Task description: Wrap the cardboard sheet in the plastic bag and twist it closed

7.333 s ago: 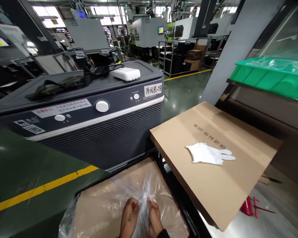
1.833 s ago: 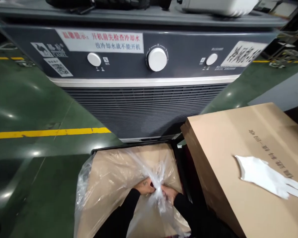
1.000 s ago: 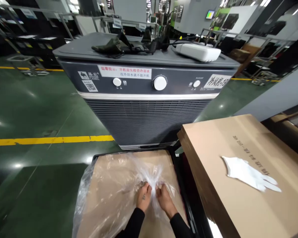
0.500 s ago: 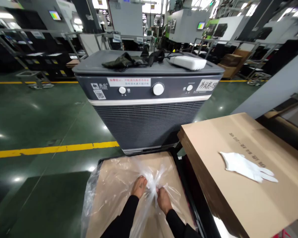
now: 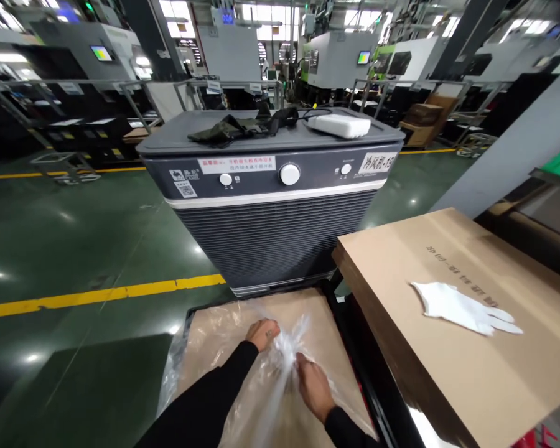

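Clear crinkled plastic bag (image 5: 280,367) gathered into twisted bunch, draped over flat brown cardboard sheet (image 5: 224,339) inside black-rimmed crate (image 5: 354,348). Right hand (image 5: 313,387) clenched on bunch from near side; left hand (image 5: 262,333) pinching it from far side, bunch between both. Just right: large flat brown cardboard box (image 5: 448,367), white fabric glove (image 5: 462,308) lying on top. Beyond crate: dark grey air cooler (image 5: 270,205) with white knobs; white flat device (image 5: 338,125) and dark straps (image 5: 242,124) on its lid.

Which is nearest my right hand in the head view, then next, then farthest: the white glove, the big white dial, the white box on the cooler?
1. White glove, right, on the cardboard box.
2. Big white dial, ahead, cooler's front panel.
3. White box, atop the cooler, beyond.
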Demonstrator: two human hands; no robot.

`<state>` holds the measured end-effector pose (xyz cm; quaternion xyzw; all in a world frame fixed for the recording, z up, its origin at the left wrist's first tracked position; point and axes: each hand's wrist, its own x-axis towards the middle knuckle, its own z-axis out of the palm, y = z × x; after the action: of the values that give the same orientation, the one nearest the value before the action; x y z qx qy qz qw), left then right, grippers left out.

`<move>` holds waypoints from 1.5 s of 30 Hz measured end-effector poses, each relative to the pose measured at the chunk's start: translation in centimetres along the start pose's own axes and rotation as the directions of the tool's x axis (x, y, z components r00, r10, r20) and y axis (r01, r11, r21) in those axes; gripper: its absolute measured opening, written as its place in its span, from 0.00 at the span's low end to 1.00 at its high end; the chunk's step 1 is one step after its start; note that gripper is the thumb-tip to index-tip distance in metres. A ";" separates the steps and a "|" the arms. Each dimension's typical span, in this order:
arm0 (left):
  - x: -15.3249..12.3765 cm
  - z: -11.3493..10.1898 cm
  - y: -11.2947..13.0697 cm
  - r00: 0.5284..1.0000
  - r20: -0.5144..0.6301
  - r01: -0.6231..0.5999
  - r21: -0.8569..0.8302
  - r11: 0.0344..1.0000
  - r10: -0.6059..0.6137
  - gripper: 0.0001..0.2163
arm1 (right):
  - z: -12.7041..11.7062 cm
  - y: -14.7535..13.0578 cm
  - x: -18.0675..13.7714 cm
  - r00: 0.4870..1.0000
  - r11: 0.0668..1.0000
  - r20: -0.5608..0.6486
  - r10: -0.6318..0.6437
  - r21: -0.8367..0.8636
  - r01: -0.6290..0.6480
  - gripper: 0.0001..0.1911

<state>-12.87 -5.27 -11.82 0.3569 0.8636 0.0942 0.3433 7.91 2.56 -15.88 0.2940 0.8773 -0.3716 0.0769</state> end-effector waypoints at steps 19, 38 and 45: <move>-2.5 1.4 1.9 0.952 -0.225 -0.306 -0.647 0.698 0.208 0.13 | -1.9 -7.9 -3.2 0.997 0.804 0.049 -0.062 -0.590 0.079 0.19; 5.5 7.4 -2.1 0.943 0.031 0.055 -0.997 0.063 -0.333 0.15 | 1.8 -0.6 -5.4 0.956 0.638 0.292 0.003 -0.737 0.223 0.26; 5.0 5.8 -0.4 0.954 -0.014 0.046 -0.980 0.194 -0.298 0.15 | 1.0 -3.5 -5.8 0.968 0.645 0.249 -0.025 -0.736 0.206 0.19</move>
<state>-11.76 -2.60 -18.97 -0.0477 0.6776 0.6090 0.4095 10.59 -2.73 -12.43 0.1359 0.9551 -0.0060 0.2633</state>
